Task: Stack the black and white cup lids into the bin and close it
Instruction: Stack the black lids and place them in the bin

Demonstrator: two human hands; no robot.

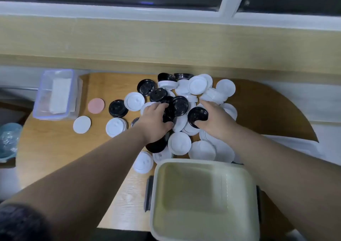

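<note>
Pale green bin (201, 161) sits open at the near edge of the wooden table (55, 145). Just beyond its far rim spreads the pile of black and white lids (195, 91). Beyond the bin's far-left corner, the left hand (155, 121) curls its fingers and thumb round a dark lid (166, 118) in the pile. Straight beyond the bin, the right hand (217, 122) pinches a black lid (197, 114) under its thumb. A clear box (55, 95) stands well left of the bin.

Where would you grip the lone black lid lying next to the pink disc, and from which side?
Pinch the black lid by its outer rim, coming from above on its left: it lies flat on the table, and a white lid crowds its right side.
</note>
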